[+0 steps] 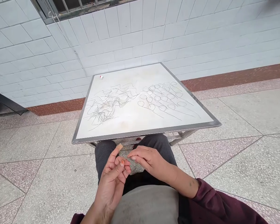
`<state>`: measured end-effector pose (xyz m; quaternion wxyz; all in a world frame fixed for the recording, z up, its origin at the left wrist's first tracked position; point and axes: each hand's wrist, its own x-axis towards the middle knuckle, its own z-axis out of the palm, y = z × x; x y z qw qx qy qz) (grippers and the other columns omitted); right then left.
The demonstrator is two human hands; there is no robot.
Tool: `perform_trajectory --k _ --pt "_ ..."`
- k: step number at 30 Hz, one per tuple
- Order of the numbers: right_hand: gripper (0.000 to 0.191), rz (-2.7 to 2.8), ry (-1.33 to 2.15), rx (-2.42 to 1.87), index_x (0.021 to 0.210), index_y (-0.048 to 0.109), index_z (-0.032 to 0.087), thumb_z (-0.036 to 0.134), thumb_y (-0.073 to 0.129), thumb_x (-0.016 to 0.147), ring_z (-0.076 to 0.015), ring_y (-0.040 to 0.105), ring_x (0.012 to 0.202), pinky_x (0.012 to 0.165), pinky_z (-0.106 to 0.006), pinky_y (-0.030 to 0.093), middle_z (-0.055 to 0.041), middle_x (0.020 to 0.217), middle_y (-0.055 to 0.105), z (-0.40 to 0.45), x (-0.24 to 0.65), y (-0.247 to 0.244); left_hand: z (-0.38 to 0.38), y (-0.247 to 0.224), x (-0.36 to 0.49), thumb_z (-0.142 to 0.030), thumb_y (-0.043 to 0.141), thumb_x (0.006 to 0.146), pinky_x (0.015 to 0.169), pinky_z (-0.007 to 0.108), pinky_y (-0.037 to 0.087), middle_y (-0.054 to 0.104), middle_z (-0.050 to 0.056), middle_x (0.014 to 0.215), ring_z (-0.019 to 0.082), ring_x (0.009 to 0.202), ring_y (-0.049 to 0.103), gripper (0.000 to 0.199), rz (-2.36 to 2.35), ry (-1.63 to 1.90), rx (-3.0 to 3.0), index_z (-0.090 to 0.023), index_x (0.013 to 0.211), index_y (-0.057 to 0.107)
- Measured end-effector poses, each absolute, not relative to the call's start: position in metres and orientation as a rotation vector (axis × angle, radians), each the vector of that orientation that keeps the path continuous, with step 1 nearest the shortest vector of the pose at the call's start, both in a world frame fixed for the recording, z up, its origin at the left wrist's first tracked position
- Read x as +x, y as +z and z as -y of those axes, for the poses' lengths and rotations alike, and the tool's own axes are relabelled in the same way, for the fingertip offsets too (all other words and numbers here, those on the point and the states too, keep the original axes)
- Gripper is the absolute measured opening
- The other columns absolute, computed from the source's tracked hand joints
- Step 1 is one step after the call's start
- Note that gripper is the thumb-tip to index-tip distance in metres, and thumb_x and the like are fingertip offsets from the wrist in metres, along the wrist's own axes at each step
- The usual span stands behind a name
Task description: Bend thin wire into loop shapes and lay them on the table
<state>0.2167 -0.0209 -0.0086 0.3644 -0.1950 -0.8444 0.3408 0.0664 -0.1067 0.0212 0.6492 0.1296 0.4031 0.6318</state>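
Above my lap, in front of the near table edge, my left hand (pixel 114 174) is closed in a pinch, thumb against the curled fingers. A fine dark wire (pixel 125 170) shows faintly at those fingers. Its raised index finger has a tan wrap (pixel 119 147) at the tip. My right hand (pixel 149 158) comes in from the right, thumb and index finger pressed together beside the left fingertips. Whatever lies in that pinch is too fine to make out. On the table are a loose tangle of bent wires (pixel 105 109) at left and several wires with looped ends (pixel 162 99) at right.
The white table (pixel 128 123) has a grey metal rim and stands against a tiled wall (pixel 130 43). A small red and white object (pixel 101 77) sits near its far left corner. My knees reach under the near edge. Above left is a barred window (pixel 72 4).
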Motion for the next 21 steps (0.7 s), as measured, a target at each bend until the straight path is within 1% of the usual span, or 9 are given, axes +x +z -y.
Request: perform_trajectory --k 5,9,12,16,21 --pt "0.022 2.181 0.816 -0.475 0.103 0.061 0.018 0.019 0.04 0.096 -0.0147 0.056 0.079 0.074 -0.028 0.047 -0.0039 0.09 0.067 0.018 0.216 -0.013 0.104 0.015 0.065 -0.002 0.068 0.074 0.07 0.016 0.05 0.056 -0.001 0.079 0.008 0.074 0.058 0.058 -0.864 1.453 0.221 -0.021 0.127 0.054" --pt "0.02 2.183 0.787 -0.509 0.099 0.062 0.018 0.022 0.042 0.096 -0.015 0.055 0.077 0.074 -0.029 0.046 -0.003 0.088 0.068 0.015 0.214 -0.017 0.101 0.012 0.063 -0.001 0.068 0.074 0.069 0.015 0.05 0.055 -0.001 0.078 0.007 0.073 0.058 0.056 -0.877 1.455 0.201 -0.02 0.125 0.055" --pt "0.019 2.219 0.78 -0.522 0.096 0.061 0.019 0.026 0.044 0.096 -0.0151 0.054 0.074 0.072 -0.029 0.045 -0.0027 0.086 0.068 0.011 0.215 -0.017 0.099 0.012 0.061 -0.003 0.067 0.076 0.069 0.015 0.05 0.057 0.0 0.079 0.007 0.074 0.058 0.052 -0.919 1.438 0.236 -0.019 0.125 0.055" --pt "0.018 2.296 0.816 -0.516 0.097 0.061 0.019 0.026 0.045 0.096 -0.0156 0.051 0.071 0.071 -0.03 0.043 -0.0031 0.082 0.067 0.008 0.218 -0.016 0.095 0.01 0.058 -0.011 0.063 0.083 0.069 0.018 0.05 0.06 0.002 0.08 0.008 0.071 0.056 0.046 -0.943 1.428 0.28 -0.019 0.127 0.054" --pt "0.013 2.284 0.939 -0.558 0.096 0.06 0.019 0.025 0.047 0.094 -0.0156 0.052 0.078 0.075 -0.029 0.043 -0.0032 0.086 0.066 0.01 0.214 -0.016 0.089 0.003 0.051 -0.013 0.061 0.085 0.062 0.016 0.048 0.06 0.001 0.079 0.005 0.062 0.052 0.041 -0.949 1.412 0.256 -0.02 0.125 0.055"
